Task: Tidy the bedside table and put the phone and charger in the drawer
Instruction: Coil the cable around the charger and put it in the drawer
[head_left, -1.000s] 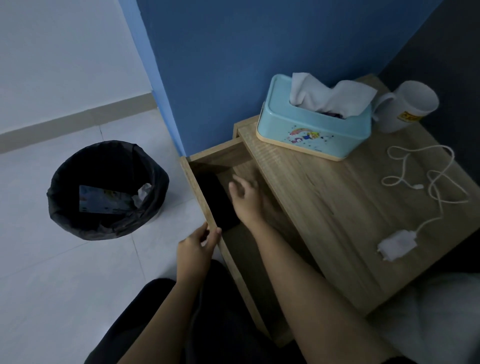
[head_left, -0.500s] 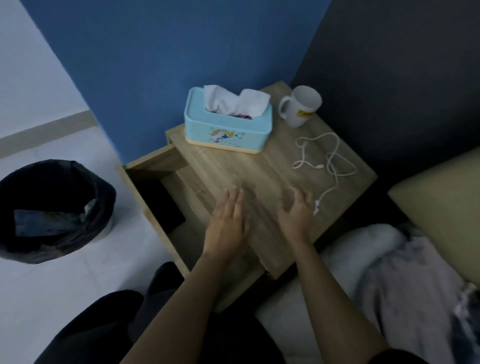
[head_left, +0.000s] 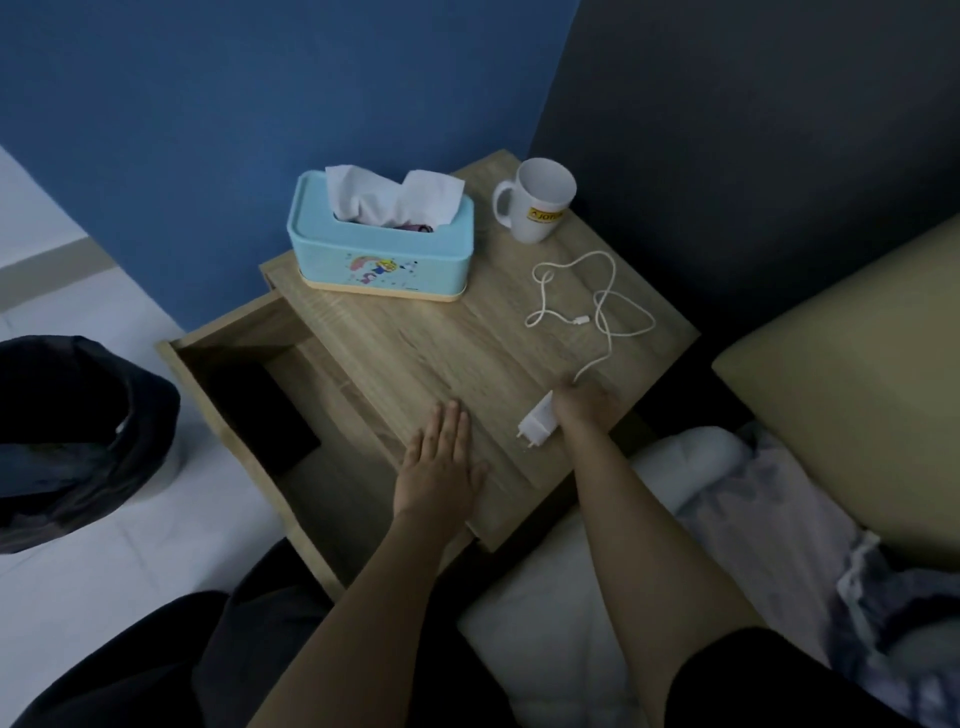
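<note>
The wooden bedside table (head_left: 426, 353) has its drawer (head_left: 228, 415) pulled out to the left. A dark phone (head_left: 260, 410) lies flat inside the drawer. My right hand (head_left: 584, 408) is closed around the white charger plug (head_left: 537, 422) at the table's near right edge, prongs pointing toward me. Its white cable (head_left: 597, 306) trails in loose loops across the tabletop behind the hand. My left hand (head_left: 441, 462) rests flat and empty on the tabletop's near edge, fingers together, next to the drawer.
A light-blue tissue box (head_left: 382, 244) and a white mug (head_left: 540, 208) stand at the back of the table against the blue wall. A black-lined waste bin (head_left: 67, 441) sits on the floor to the left. Bedding (head_left: 727, 519) and a beige pillow (head_left: 857, 405) lie on the right.
My right hand left the drawer, reached across the tabletop and closed on the charger plug. My left hand moved from the drawer front onto the tabletop. The view swung right.
</note>
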